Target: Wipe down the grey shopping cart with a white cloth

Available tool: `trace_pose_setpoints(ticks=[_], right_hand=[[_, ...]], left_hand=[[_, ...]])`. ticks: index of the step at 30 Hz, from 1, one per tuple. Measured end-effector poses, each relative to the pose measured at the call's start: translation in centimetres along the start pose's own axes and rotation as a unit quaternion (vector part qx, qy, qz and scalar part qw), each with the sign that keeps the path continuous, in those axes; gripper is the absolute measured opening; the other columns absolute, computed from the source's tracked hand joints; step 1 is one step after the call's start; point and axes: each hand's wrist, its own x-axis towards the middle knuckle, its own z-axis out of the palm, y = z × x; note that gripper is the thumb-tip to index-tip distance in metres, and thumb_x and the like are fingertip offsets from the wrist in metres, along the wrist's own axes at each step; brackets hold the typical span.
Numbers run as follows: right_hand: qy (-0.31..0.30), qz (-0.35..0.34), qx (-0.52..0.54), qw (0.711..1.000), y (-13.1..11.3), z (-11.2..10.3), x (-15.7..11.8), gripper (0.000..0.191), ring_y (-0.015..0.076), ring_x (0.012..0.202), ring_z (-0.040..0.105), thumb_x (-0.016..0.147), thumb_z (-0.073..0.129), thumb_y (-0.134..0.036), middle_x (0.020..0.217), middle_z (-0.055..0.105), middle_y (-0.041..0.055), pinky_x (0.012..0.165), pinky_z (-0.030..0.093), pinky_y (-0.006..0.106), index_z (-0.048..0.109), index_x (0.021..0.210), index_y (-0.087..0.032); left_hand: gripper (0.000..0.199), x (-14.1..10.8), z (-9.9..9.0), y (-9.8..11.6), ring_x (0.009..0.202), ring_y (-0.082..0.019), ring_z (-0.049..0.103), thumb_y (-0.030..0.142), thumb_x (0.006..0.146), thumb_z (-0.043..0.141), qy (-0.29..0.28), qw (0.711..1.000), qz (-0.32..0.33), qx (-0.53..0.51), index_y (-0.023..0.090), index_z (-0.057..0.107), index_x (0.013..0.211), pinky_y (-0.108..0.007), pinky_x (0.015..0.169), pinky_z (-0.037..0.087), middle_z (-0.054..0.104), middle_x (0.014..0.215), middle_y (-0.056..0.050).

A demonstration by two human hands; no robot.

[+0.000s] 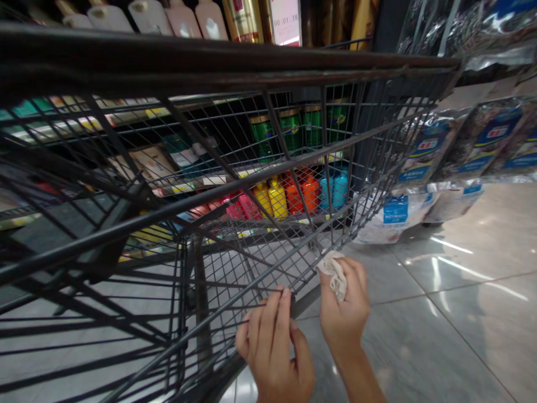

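Observation:
A dark metal shopping cart [268, 170] with a wire-mesh basket fills most of the head view, seen from its side and tilted across it. My left hand [274, 347] is at the cart's lower side, its fingers bent over the wires and its thumb lower on the right. To the right of it, my right hand [346, 302] pinches a crumpled whitish cloth [334, 274] against the outside of the mesh, close to the cart's lower rail. Part of the cloth is hidden in the fingers.
Behind the cart, a store shelf carries green jars [289, 131] and yellow bottles [269, 198], orange bottles [302, 191] and blue bottles [334, 187]. Pale pump bottles [151, 17] stand higher up. Packaged goods [428, 145] hang at the right, above a glossy tiled floor [453, 324].

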Motion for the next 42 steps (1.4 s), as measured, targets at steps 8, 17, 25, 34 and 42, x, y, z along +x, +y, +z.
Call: trace_pose_setpoints(ticks=[8, 17, 25, 34, 42], right_hand=[[0.002, -0.023, -0.016, 1.000, 1.3, 0.5, -0.6, 0.020, 0.0187, 0.089, 0.058, 0.085, 0.052, -0.015, 0.097, 0.054, 0.0070, 0.076, 0.051, 0.035, 0.060, 0.103, -0.018], [0.018, -0.024, -0.029, 0.999, 1.8, 0.4, -1.6, 0.019, 0.0198, 0.092, 0.059, 0.085, 0.052, -0.017, 0.100, 0.055, 0.0081, 0.078, 0.051, 0.036, 0.059, 0.103, -0.018], [0.023, 0.023, -0.020, 0.999, 1.5, 0.3, -2.0, 0.014, 0.0197, 0.092, 0.058, 0.086, 0.051, -0.019, 0.098, 0.056, 0.0077, 0.081, 0.048, 0.037, 0.059, 0.098, -0.017], [0.095, 0.097, 0.007, 0.991, 1.4, -0.9, 0.2, 0.014, 0.0183, 0.091, 0.057, 0.087, 0.058, -0.026, 0.094, 0.057, 0.0056, 0.083, 0.044, 0.034, 0.062, 0.097, -0.017], [0.031, -0.016, -0.064, 0.997, 2.2, 0.9, 1.2, 0.021, 0.0222, 0.097, 0.052, 0.090, 0.050, -0.024, 0.102, 0.056, 0.0088, 0.085, 0.040, 0.039, 0.057, 0.108, -0.017]], left_hand=[[0.042, -0.1, 0.0, -0.1, 0.092, -0.021, 0.060, 0.008, 0.080, 0.052, -0.002, 1.000, 0.001, 0.007, 0.017, 0.059, 0.121, -0.040, 0.087, 0.033, 0.071, 0.103, -0.009], [0.049, -0.1, 0.1, -0.1, 0.091, -0.020, 0.060, 0.007, 0.080, 0.052, 0.005, 1.000, 0.001, 0.003, 0.019, 0.056, 0.127, -0.039, 0.086, 0.033, 0.072, 0.103, -0.008], [0.047, -0.1, 0.0, -0.1, 0.094, -0.022, 0.059, 0.008, 0.080, 0.052, -0.006, 1.000, 0.004, 0.003, 0.017, 0.057, 0.125, -0.040, 0.088, 0.033, 0.071, 0.104, -0.010], [0.049, 0.1, -0.2, -0.1, 0.091, -0.020, 0.060, 0.008, 0.081, 0.051, -0.008, 1.000, 0.003, -0.008, 0.019, 0.055, 0.128, -0.039, 0.086, 0.033, 0.071, 0.104, -0.009], [0.047, 0.0, -0.1, 0.0, 0.093, -0.021, 0.059, 0.008, 0.080, 0.051, -0.007, 1.000, 0.000, 0.000, 0.018, 0.057, 0.125, -0.040, 0.087, 0.033, 0.071, 0.104, -0.008]])
